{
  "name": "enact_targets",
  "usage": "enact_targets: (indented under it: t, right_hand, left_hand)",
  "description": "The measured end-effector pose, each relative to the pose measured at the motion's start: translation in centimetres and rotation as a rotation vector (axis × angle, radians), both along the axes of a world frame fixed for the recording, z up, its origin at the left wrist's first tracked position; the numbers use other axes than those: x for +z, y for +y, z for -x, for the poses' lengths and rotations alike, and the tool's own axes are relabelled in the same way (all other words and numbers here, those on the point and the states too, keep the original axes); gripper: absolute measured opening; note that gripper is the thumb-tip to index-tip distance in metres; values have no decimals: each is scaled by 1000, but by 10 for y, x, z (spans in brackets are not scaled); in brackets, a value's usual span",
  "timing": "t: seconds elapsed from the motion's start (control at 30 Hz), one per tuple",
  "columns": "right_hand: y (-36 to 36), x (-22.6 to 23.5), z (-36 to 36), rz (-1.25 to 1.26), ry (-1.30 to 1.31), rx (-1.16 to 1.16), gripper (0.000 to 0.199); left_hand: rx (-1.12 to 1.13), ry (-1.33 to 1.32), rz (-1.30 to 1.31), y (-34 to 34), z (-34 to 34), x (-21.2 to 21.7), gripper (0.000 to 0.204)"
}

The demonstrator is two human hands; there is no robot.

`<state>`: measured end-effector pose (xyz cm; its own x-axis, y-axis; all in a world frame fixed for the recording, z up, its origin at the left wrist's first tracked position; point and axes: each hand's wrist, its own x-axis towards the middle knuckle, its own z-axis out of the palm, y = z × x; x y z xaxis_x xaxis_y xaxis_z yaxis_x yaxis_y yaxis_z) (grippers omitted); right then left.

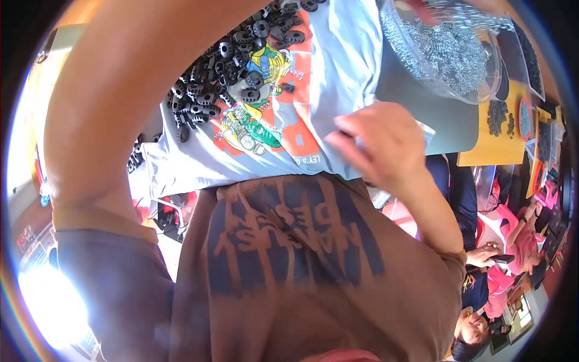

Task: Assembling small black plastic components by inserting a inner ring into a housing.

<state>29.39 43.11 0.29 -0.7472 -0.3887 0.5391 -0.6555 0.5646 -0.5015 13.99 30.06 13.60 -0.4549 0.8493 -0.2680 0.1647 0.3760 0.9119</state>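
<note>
My right hand (383, 142) is over the near right part of a white printed cloth (341, 54). Its fingers are curled and smeared by motion, so what they hold, if anything, does not show. My left forearm (114, 78) reaches up and across the upper left, and the left hand lies beyond the top edge. A heap of small black plastic pieces (208, 81) with ribbed edges lies on the cloth by that forearm. Two loose ones, including one black piece (250, 95), sit nearer the middle.
At the upper right a clear round tub (449, 90) holds many small metal springs (443, 57). A blurred hand (428, 9), whose I cannot tell, is over it. Beyond a grey table edge (458, 136) stands a yellow surface (491, 151) with dark small parts. Other people sit at the right.
</note>
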Motion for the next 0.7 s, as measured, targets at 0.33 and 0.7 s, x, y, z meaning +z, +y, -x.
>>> enact_targets:
  t: [0.33, 0.7]
  right_hand:
    - [53, -5, -2, -25, 26, -225, 29]
    - [53, -9, -2, -39, 111, -196, 29]
  left_hand:
    - [47, 49, 114, -45, -30, -29, 31]
    - [-13, 406, 106, -68, -30, -62, 23]
